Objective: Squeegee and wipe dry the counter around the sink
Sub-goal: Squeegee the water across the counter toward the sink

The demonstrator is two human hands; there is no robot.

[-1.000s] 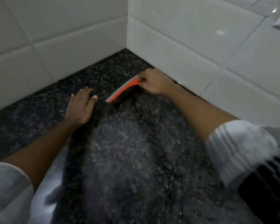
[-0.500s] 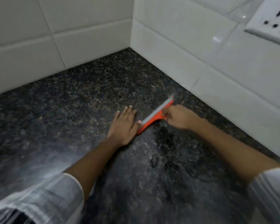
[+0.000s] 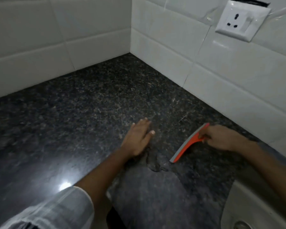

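An orange squeegee [image 3: 187, 145] with a grey blade rests its edge on the dark speckled granite counter [image 3: 82, 116]. My right hand [image 3: 221, 139] is shut on its handle, near the right wall. My left hand [image 3: 137, 139] lies flat and open on the counter, a short way left of the blade. A small puddle of water [image 3: 153, 163] sits on the granite just below the blade's near end. The white rim of the sink [image 3: 248, 199] shows at the lower right.
White tiled walls [image 3: 163, 52] meet in a corner behind the counter. A white wall socket [image 3: 238, 20] with a switch is mounted on the right wall, above the counter. A bright light reflection lies on the granite at lower left.
The squeegee and my right hand have come away from the back corner toward me and the sink. My left hand stayed flat on the counter, and the gap between it and the blade widened.
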